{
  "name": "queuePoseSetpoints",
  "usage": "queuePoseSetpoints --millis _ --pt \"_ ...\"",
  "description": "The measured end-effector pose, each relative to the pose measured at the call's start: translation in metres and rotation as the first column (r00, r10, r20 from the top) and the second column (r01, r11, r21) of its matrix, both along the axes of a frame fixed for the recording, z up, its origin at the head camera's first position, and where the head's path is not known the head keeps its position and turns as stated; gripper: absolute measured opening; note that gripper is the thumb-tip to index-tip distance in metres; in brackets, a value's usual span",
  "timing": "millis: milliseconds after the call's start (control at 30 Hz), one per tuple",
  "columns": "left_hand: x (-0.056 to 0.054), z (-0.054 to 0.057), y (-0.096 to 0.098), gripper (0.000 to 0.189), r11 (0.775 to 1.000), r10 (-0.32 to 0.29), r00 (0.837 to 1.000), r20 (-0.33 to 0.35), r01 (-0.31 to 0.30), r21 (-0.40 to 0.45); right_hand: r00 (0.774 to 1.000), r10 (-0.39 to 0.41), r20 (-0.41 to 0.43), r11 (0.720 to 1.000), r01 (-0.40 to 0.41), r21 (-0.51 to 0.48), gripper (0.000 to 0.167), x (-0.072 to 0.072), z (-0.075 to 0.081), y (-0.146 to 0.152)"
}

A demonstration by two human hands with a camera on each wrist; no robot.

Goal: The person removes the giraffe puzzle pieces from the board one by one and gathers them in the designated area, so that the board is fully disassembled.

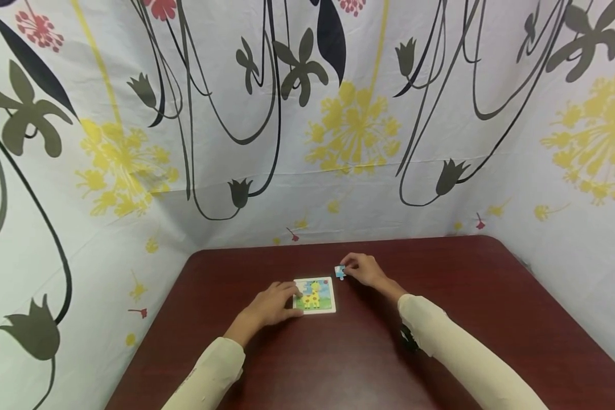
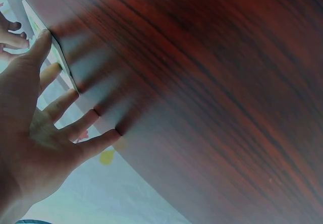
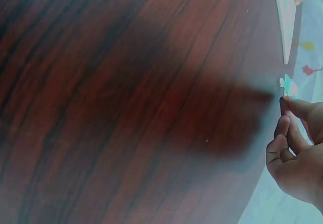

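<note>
A giraffe jigsaw puzzle [image 1: 315, 302] in a white frame lies on the dark red table. Along its left side is my left hand [image 1: 274, 304], thumb at the near corner and fingertips on the frame's edge. The left wrist view shows those fingers [image 2: 65, 105] spread and fairly straight, the outer ones touching the tabletop. Beyond the puzzle's upper right corner, my right hand [image 1: 364, 269] pinches a small light-blue puzzle piece [image 1: 340, 272] between thumb and fingertips. In the right wrist view the piece [image 3: 288, 86] sticks out past the fingertips, close over the table, and its knob shows.
The wood-grain table [image 1: 471, 296] has rounded far corners. A white curtain [image 1: 307, 216] with flower prints hangs behind it and along both sides. Something dark [image 1: 409, 336] shows under the right sleeve [image 1: 441, 327].
</note>
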State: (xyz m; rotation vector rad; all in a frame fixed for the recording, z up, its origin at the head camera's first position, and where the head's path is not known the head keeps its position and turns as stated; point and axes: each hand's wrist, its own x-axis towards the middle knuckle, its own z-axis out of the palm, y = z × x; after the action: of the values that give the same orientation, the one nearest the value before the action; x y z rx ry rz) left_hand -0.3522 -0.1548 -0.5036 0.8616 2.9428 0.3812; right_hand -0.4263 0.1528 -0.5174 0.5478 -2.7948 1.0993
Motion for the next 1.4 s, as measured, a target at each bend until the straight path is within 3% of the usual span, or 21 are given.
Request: queuePoseSetpoints --millis 633,1400 --pt "0.000 0.001 0.002 0.046 1.000 0.001 1.000 0.014 -0.001 0.010 0.999 0.012 -0.042 0.999 -0.013 -0.031 0.017 0.005 -0.005 0.005" --pt "-0.002 0.001 0.003 0.044 1.000 0.009 0.999 0.037 -0.008 -0.025 0.988 0.152 -0.026 0.988 -0.153 -0.021 0.018 0.018 -0.004 -0.037"
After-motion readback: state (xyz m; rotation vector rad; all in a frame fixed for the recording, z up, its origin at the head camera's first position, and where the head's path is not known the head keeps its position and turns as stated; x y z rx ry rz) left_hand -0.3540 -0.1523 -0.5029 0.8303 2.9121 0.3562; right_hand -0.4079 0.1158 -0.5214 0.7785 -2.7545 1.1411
